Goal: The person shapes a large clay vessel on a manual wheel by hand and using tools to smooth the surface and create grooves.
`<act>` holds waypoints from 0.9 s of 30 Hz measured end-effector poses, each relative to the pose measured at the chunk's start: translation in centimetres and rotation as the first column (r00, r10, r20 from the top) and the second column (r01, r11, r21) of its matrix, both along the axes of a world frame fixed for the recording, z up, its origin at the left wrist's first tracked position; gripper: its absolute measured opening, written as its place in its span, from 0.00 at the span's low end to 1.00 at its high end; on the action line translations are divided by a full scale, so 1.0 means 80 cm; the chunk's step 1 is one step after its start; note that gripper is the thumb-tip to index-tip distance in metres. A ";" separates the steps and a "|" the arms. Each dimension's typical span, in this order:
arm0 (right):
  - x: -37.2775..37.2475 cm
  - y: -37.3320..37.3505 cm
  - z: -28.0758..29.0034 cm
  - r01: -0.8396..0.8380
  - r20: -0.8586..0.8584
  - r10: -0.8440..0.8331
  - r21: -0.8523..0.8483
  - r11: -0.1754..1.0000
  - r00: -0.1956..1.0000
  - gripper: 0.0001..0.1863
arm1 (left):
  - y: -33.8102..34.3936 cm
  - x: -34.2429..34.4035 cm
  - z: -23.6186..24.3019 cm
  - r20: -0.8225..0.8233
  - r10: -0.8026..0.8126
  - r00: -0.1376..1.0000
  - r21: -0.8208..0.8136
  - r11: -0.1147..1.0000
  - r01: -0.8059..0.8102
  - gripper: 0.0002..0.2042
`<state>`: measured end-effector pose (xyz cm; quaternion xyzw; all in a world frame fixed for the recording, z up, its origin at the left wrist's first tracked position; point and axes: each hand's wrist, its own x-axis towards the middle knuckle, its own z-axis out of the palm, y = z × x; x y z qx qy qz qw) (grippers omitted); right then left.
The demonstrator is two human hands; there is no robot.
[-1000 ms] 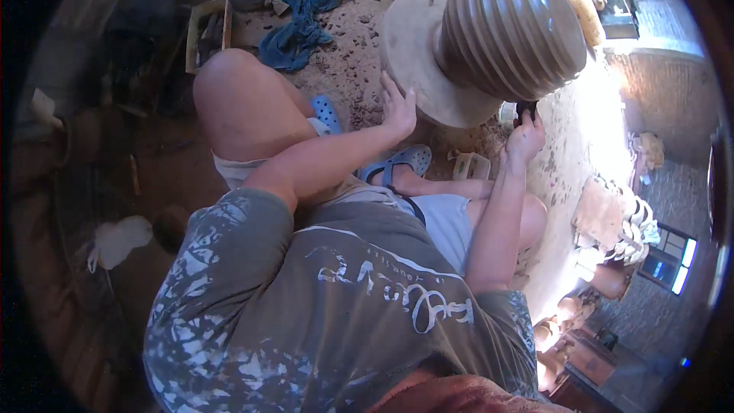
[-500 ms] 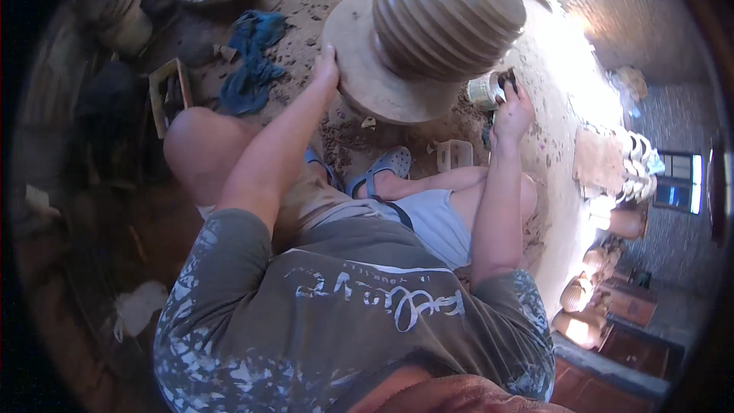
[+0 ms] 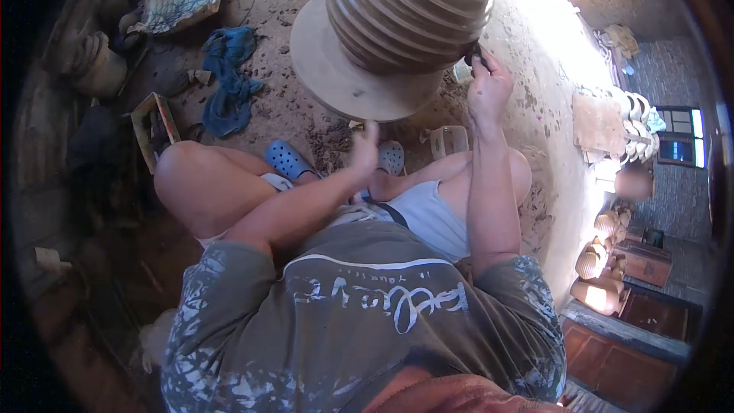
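Note:
A big brown clay pot (image 3: 409, 11) with wavy ridges round its wall stands on a round, pale potter's wheel (image 3: 317, 57). My left hand (image 3: 365, 151) is just off the near rim of the wheel, smeared by motion, so its fingers cannot be made out. On the pot's right side, my right hand (image 3: 491, 92) is closed round a small dark object (image 3: 475, 55), held at or very near the lower wall; whether it touches the clay I cannot tell. Partly hidden behind that hand is a whitish tub (image 3: 462, 70).
Blue cloth (image 3: 229, 80) and clay crumbs lie on the ground left of the wheel. A wooden box (image 3: 155, 126) is near my left knee. A clear plastic container (image 3: 447, 141) sits by my right shin. Finished-looking pots (image 3: 596, 260) stand far right.
My left hand has left the wheel's left rim and swung right and nearer to me. The right hand has brought the dark object to the pot's side. The view has shifted slightly.

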<state>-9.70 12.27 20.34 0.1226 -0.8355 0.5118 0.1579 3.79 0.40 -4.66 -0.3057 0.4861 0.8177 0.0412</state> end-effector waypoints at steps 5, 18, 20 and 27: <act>0.012 0.001 0.012 0.061 -0.069 -0.055 0.094 0.994 0.996 0.16 | -0.177 -0.092 0.066 0.093 0.478 0.873 0.066 0.872 -0.485 0.38; 0.010 -0.001 0.014 0.115 -0.027 -0.114 0.063 0.991 0.993 0.16 | -0.036 -0.011 0.011 0.113 0.185 0.976 0.230 0.951 -0.207 0.39; 0.010 0.008 0.011 0.149 -0.025 -0.148 0.090 0.985 0.989 0.16 | -0.102 -0.051 0.044 0.071 0.399 0.914 0.245 0.882 -0.403 0.42; 0.001 0.009 0.005 0.133 -0.047 -0.129 0.089 0.987 0.990 0.16 | -0.221 -0.117 0.056 0.028 0.388 0.921 -0.462 0.822 -0.332 0.36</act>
